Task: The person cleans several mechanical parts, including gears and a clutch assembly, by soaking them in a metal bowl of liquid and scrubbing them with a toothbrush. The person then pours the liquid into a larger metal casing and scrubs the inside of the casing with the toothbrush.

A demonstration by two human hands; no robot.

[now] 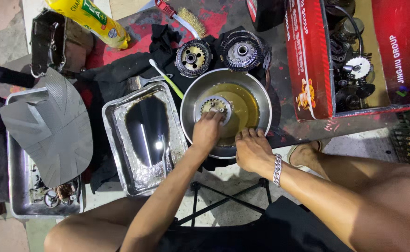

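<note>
- Left hand: fingers clenched on round toothed metal clutch disc, inside round steel bowl of yellowish oil.
- Right hand: on bowl's near rim; fingertips curl over it, grip unclear.
- Bowl's near edge hidden behind both hands.

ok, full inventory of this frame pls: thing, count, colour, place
round bowl: 1, steel, centre, holds yellowish liquid
toothed disc: 1, metal, in the bowl under the left hand
clutch-like discs: 2, dark, on black cloth behind the bowl
toothbrush: 1, white-green, left of the bowl
wire brush: 1, red handle, top centre
rectangular tray: 1, steel, dark liquid, left of the bowl
second tray: 1, steel, far left, small parts
grey cover: 1, over the far-left tray
yellow bottle: 1, top left
red box: 1, right, gears inside
left hand: on the disc
right hand: on the bowl's near rim, silver bracelet
</note>
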